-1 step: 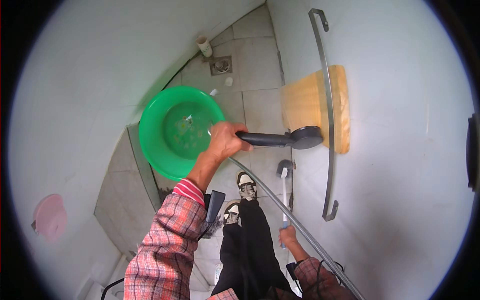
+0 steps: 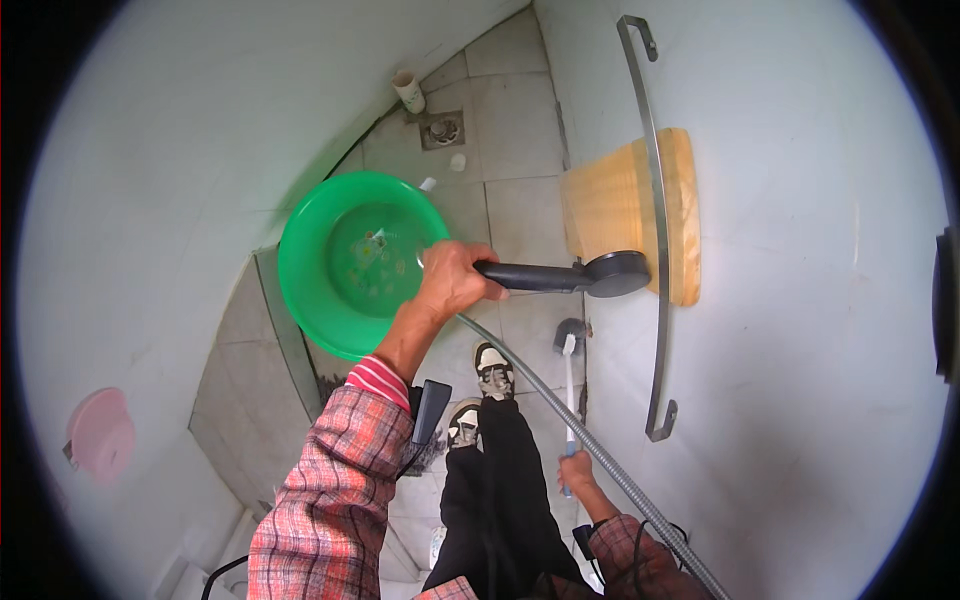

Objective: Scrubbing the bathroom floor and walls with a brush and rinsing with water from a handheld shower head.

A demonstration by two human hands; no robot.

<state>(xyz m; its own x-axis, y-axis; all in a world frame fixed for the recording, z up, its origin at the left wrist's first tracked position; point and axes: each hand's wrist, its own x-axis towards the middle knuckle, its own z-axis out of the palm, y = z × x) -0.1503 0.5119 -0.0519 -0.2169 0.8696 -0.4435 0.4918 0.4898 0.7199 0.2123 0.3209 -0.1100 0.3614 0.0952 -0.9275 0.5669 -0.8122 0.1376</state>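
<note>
My left hand is closed around the black handle of a shower head, which points to the right, its round end near the wall rail. A grey metal hose runs from near that hand down to the lower right. Low on the right, my right hand grips the blue end of a toilet brush. The brush's dark bristle head is down on the floor by the wall. Left of and below my left hand stands a green basin with water and small pale bits in it.
A wooden board stands at the right wall behind a curved metal rail. A floor drain and a pale cup are at the far end. On the left wall hangs a pink holder. My shoes are on the grey tiles.
The shower head has shifted very slightly to the right. Both hands keep their grips.
</note>
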